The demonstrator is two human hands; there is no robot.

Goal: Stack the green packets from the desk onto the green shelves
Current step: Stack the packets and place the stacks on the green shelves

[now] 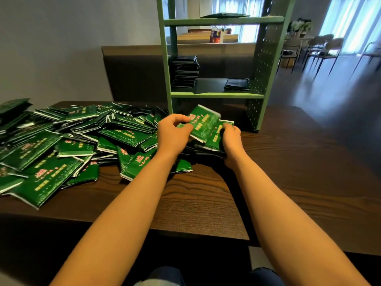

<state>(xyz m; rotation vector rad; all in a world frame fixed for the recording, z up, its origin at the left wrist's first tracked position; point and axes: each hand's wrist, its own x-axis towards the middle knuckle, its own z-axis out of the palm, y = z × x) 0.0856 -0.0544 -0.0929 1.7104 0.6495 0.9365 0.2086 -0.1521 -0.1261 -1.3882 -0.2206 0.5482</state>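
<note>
1. Gathering a bundle just in front of the green shelves [165, 58]: the left hand [175, 134] has its fingers curled over the near edge of the held packets [204, 122], and the right hand [231, 139] grips their far end from the side.
2. The bundle looks fanned, the top packet skewed across the one beneath. To my eye, the thing to do is square it up: both hands press the ends inward, then tap the long edge on the tabletop [206, 203] before lifting.
3. These glossy wrappers look slippery, so a firm grip at both ends should stop them sliding apart on the way up.
4. The loose pile [61, 153] sprawls across the left of the tabletop, plenty left to move; the task looks far from done.
5. On the lower shelf [216, 95], a tall stack [184, 71] sits hard against the left post and a short stack [236, 84] sits near the right panel, with bare board between them. Both are in shadow and read dark.
6. On the upper shelf [222, 21], one flat packet [224, 15] lies alone.
7. The short stack seems the likeliest landing spot.
</note>
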